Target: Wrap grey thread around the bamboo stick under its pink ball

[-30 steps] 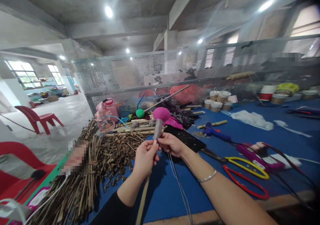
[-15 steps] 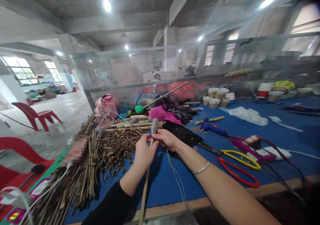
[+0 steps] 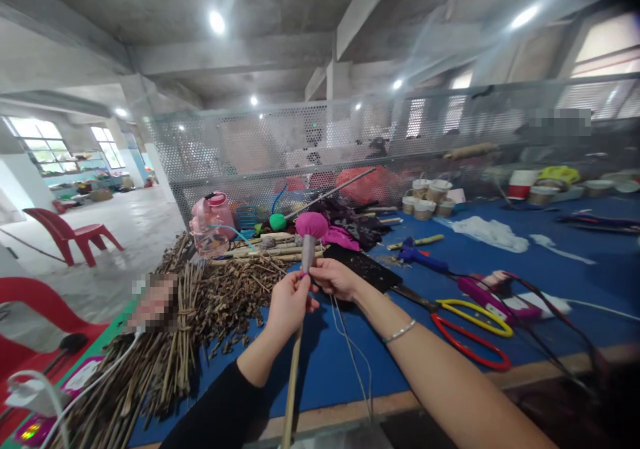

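A pale wooden stick (image 3: 293, 379) rises from the table's front edge, topped by a magenta fabric ball (image 3: 312, 224) with a grey wrapped neck (image 3: 308, 254) under it. Around the stick, just below the neck, my left hand (image 3: 288, 306) is closed. My right hand (image 3: 336, 278) pinches at the lower end of the grey wrapping, where a bit of magenta shows; its fingertips are partly hidden. Thin grey string (image 3: 356, 356) hangs down below my right hand towards the table edge.
Bundled dry twigs (image 3: 165, 342) lie at the left. On the right are large scissors (image 3: 473, 339) with red and yellow handles, a blue glue gun (image 3: 425, 257) and a purple power strip (image 3: 495, 302). Small buckets (image 3: 425, 208) and a perforated metal screen (image 3: 280, 142) stand behind.
The ball and its grey neck stand slightly more upright. My left thumb has shifted up along the stick, and my right fingers remain at the wrapping's lower end. The view has turned slightly.
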Motion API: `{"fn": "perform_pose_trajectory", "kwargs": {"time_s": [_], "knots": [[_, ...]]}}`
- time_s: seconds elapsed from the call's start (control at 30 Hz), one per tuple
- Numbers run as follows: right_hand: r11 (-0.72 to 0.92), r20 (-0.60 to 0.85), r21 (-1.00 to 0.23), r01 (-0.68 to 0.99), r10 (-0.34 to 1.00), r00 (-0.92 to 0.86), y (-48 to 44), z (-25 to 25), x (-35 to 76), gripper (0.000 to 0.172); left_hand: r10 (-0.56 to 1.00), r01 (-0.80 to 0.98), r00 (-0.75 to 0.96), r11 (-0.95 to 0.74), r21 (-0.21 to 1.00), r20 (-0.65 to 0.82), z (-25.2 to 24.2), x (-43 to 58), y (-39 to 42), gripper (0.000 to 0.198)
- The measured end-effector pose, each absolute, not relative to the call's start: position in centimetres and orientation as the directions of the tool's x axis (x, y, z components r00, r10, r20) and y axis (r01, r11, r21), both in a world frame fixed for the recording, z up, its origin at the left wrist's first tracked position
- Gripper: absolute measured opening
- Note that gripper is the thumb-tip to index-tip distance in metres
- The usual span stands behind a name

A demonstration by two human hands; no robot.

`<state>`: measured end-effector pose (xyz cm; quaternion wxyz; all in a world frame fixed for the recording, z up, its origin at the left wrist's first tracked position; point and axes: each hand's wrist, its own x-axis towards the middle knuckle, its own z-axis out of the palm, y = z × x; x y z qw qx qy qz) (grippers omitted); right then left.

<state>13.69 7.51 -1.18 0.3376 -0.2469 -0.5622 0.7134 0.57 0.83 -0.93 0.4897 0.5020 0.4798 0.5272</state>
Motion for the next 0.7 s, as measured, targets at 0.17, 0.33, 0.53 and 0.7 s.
{"fn": "perform_pose_trajectory", "kwargs": {"time_s": [0.17, 0.33, 0.53, 0.7], "knots": [[-0.148, 0.019, -0.965, -0.216, 0.782, -0.623, 7.36, -1.47, 13.47, 0.032, 0.999, -0.039, 0.055, 0.001, 0.999, 0.001, -1.58, 0.28, 1.14, 0.029], [-0.123, -0.018, -0.982, -0.146, 0.822, -0.570, 7.13, -1.25, 13.11, 0.033, 0.984, 0.322, -0.098, -0.108, 0.941, 0.146, -1.41, -0.15, 1.11, 0.022], [-0.121, 0.040, -0.966, -0.230, 0.805, -0.592, 7.60, -1.58, 13.12, 0.033, 0.992, 0.225, -0.045, -0.108, 0.968, 0.121, -1.10, -0.27, 1.26, 0.022], [-0.187, 0.042, -0.937, -0.294, 0.778, -0.627, 7.38, -1.22, 13.33, 0.041, 0.993, -0.059, 0.116, -0.018, 0.998, 0.025, -0.76, 0.31, 0.91, 0.028]]}}
